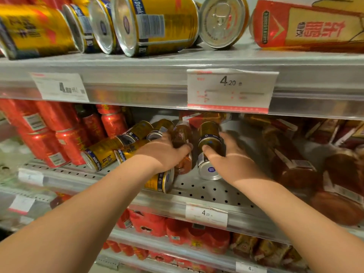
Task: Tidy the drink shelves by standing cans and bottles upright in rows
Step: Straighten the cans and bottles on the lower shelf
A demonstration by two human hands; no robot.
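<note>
On the middle shelf my left hand grips a brown bottle that lies on its side. Beside it my right hand grips a gold can, also lying on its side, its silver base facing me. Several more gold cans lie tipped over to the left of my left hand, and one gold can lies under my left wrist at the shelf's front edge.
Red cans stand stacked at the left of this shelf. Brown bottles lie tumbled at the right. The top shelf holds toppled gold cans and a red carton. Red packs fill the shelf below.
</note>
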